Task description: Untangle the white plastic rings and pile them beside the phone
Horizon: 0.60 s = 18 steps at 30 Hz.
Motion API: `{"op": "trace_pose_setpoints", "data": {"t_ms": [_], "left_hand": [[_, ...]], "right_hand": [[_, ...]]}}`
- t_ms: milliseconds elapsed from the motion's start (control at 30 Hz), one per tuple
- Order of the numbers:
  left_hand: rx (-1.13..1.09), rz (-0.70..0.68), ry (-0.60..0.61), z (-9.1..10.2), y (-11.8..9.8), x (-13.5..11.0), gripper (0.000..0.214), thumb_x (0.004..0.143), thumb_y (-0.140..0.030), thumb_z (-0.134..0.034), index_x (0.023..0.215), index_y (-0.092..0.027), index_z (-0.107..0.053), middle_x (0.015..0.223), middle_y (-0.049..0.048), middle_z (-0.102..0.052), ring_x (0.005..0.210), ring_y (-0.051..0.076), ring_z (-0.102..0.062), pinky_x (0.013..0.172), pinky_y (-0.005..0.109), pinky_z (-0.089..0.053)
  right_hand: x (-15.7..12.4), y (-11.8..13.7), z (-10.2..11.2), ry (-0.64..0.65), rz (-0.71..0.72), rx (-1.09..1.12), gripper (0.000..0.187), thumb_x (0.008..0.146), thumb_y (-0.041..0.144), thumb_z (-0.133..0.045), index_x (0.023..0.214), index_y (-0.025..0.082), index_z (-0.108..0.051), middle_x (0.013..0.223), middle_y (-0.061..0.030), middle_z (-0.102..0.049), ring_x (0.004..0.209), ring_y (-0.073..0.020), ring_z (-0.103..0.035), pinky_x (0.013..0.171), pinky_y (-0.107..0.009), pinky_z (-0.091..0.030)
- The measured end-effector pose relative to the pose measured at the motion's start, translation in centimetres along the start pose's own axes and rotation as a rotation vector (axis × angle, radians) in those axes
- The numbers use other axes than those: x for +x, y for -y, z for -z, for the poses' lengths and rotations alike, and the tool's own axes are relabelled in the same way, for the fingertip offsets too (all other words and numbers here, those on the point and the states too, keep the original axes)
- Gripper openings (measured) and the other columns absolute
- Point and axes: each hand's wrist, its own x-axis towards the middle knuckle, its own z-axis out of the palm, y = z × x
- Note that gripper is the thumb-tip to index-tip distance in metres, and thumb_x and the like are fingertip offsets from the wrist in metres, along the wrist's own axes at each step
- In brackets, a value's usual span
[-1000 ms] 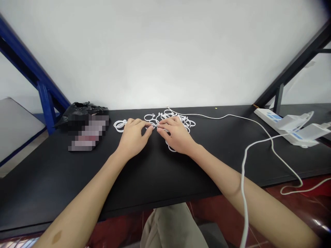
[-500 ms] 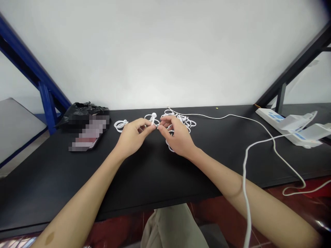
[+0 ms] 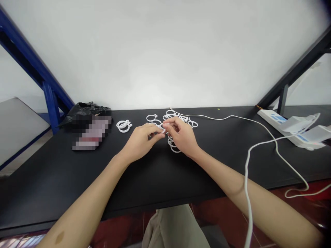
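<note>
Over the middle of the black table my left hand (image 3: pixel 142 139) pinches a white plastic ring (image 3: pixel 163 130), which looks like a curtain ring with a small eyelet. My right hand (image 3: pixel 183 137) meets it there, thumb and fingertips closed on the same ring. Fingers cover much of the ring. Under and behind my right hand lies a loose pile of similar white rings (image 3: pixel 184 118). Another loose ring (image 3: pixel 151 121) rests just beyond my left fingers. Farther left, a few rings (image 3: pixel 124 131) lie together in a small overlapping group.
A black plastic bag (image 3: pixel 86 109) and a blurred-out phone-like item (image 3: pixel 93 132) lie at the left. White cable (image 3: pixel 247 179) crosses over my right forearm. White stands (image 3: pixel 292 132) with blue patches sit at the right. A pale wall (image 3: pixel 165 62) rises behind the table.
My left hand has moved right with the ring, which has tilted down from upright. My right fingertips have closed on it. The view has shifted slightly.
</note>
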Motion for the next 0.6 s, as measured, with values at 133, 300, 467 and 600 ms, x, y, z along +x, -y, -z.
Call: {"op": "trace_pose_setpoints", "data": {"t_ms": [133,300,467,600], "left_hand": [[0.027,0.039,-0.074,-0.17,-0.04,-0.06,0.016,0.09,-0.036,-0.059,0.096,-0.024,-0.068,0.097,0.0015,-0.067,0.082,0.016,-0.059,0.073,0.029,-0.049],[0.044,0.071,-0.07,-0.21,0.31,-0.18,0.042,0.086,-0.038,-0.063,0.126,-0.026,-0.058,0.125,0.0049,-0.06,0.103,0.02,-0.058,0.083,0.035,-0.051],[0.072,0.043,0.017,-0.12,0.23,-0.23,0.035,0.088,-0.042,-0.06,0.121,-0.027,-0.063,0.119,0.0021,-0.067,0.107,0.022,-0.056,0.09,0.038,-0.049],[0.137,0.081,-0.059,0.47,0.64,0.01,0.039,0.088,-0.041,-0.059,0.123,-0.024,-0.061,0.112,0.0036,-0.068,0.099,0.022,-0.059,0.087,0.037,-0.05]], "right_hand": [[-0.01,-0.04,0.03,0.02,0.002,0.02,0.013,0.09,0.034,-0.06,0.088,0.021,-0.062,0.069,0.0026,-0.066,0.059,-0.0104,-0.058,0.061,-0.024,-0.046],[-0.08,-0.14,0.21,0.077,0.012,0.016,0.011,0.089,0.032,-0.061,0.087,0.021,-0.062,0.068,0.0033,-0.066,0.055,-0.0097,-0.057,0.059,-0.024,-0.046],[-0.14,-0.12,0.21,0.123,-0.009,0.038,0.015,0.09,0.031,-0.059,0.08,0.021,-0.06,0.07,0.0026,-0.068,0.057,-0.01,-0.058,0.06,-0.024,-0.046],[-0.11,-0.41,-0.05,0.089,-0.002,-0.027,0.022,0.092,0.039,-0.057,0.105,0.022,-0.061,0.081,0.0001,-0.071,0.069,-0.0135,-0.063,0.069,-0.028,-0.049]]}}
